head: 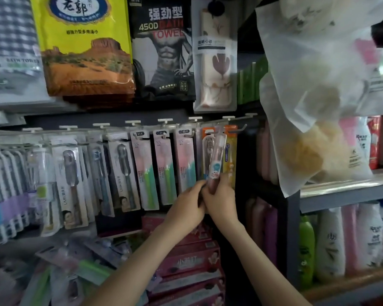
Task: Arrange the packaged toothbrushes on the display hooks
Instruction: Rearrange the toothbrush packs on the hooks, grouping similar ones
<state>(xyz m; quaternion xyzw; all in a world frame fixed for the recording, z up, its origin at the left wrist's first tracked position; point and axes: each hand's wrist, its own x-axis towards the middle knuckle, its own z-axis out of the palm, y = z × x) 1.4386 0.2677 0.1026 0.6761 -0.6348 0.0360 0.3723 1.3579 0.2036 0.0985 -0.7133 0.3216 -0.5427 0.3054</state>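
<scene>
Both my hands, left hand (pixel 187 200) and right hand (pixel 221 195), clench the toothbrush pack (pixel 216 157) below the orange-carded hook (pixel 210 129); tilted, its hole could miss.

Legible markings only. Black towel pack (pixel 163 47): "强劲型", "450D", "BATH TOWEL". Yellow towel pack (pixel 84 45): "老郭". Checked towel pack (pixel 11 40): "BATH TOWEL". Clear toothbrush case (pixel 216 155), held upright at the hooks: "CLEAN". 3 pink toothbrush cards (pixel 161 166): "SS". Grey toothbrush card (pixel 123 175): "LMK". Other print is illegible.
</scene>
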